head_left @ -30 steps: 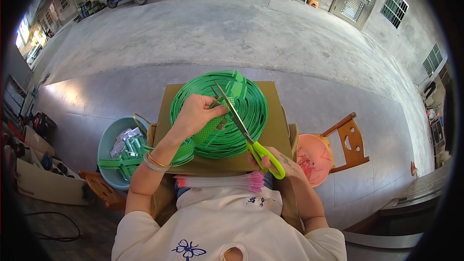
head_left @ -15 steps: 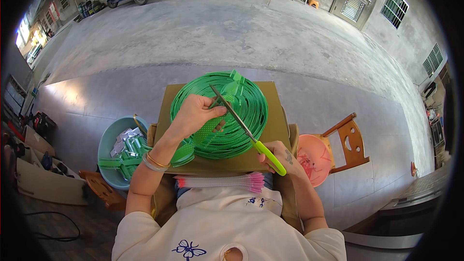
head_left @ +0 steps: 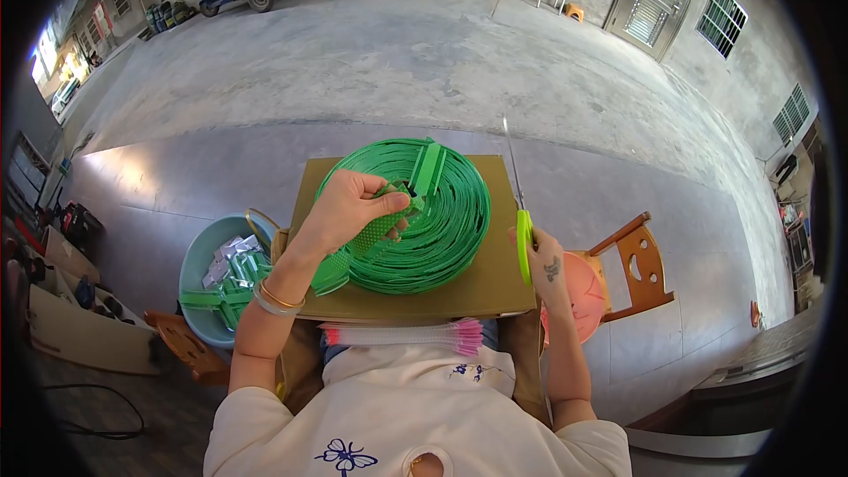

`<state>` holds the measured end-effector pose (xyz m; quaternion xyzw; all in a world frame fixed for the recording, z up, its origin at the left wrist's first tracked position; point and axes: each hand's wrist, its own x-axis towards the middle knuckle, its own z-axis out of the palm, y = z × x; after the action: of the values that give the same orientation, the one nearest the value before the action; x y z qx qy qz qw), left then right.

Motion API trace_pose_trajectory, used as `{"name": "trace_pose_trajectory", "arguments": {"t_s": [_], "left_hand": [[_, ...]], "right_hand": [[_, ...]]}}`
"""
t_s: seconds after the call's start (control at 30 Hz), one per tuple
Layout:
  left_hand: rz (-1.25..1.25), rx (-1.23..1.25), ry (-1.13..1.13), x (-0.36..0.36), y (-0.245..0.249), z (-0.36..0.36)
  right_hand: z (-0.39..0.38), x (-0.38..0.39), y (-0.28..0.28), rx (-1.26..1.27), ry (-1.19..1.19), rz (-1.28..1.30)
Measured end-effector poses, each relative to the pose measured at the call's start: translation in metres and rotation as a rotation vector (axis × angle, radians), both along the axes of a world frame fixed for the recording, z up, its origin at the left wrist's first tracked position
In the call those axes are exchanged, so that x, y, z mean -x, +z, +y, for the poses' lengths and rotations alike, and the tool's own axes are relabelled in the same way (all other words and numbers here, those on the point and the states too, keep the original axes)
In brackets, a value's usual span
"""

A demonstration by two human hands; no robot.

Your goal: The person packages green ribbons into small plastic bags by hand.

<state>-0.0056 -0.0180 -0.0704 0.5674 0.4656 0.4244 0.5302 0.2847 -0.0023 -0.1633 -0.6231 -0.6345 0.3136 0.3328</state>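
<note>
The fingers (head_left: 382,204) of our left hand (head_left: 346,209) are pressed together, pinching the loose end of the green strap (head_left: 375,234) above its coil (head_left: 452,212), which lies flat on the cardboard box (head_left: 491,284) in front of us. Our right hand (head_left: 552,270) is closed round the lime handle of the scissors (head_left: 525,243), blades together and pointing away, just right of the coil. We judge the pinch should hold the end taut and flat, fingertips well back, so the blades meet it square.

Pink basin (head_left: 594,293): half behind right hand (head_left: 548,265) | scissors (head_left: 519,212): blades too thin to tell apart | blue basin (head_left: 190,256): right rim behind box (head_left: 490,283)
</note>
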Motion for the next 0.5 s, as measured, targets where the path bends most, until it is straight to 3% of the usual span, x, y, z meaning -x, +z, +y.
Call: {"name": "trace_pose_trajectory", "arguments": {"t_s": [0.03, 0.13, 0.3, 0.37, 0.43, 0.5], "left_hand": [[-0.009, -0.013, -0.001, 0.001, 0.003, -0.002], [-0.028, -0.065, 0.011, 0.006, 0.012, -0.007], [-0.099, -0.19, 0.105, 0.032, 0.05, -0.025], [-0.234, -0.271, 0.093, 0.051, 0.068, -0.037], [-0.214, -0.377, 0.109, 0.062, 0.085, -0.049], [-0.148, -0.498, 0.147, 0.06, 0.098, -0.057]], "right_hand": [[0.004, -0.007, -0.015, -0.193, -0.02, -0.198], [-0.001, -0.014, -0.044, -0.29, -0.022, -0.241], [-0.013, -0.014, -0.058, -0.257, 0.031, -0.404], [-0.015, -0.014, -0.048, -0.212, 0.1, -0.418], [-0.015, -0.007, -0.005, -0.114, 0.178, -0.429], [-0.01, 0.012, 0.032, -0.175, 0.276, -0.167]]}}
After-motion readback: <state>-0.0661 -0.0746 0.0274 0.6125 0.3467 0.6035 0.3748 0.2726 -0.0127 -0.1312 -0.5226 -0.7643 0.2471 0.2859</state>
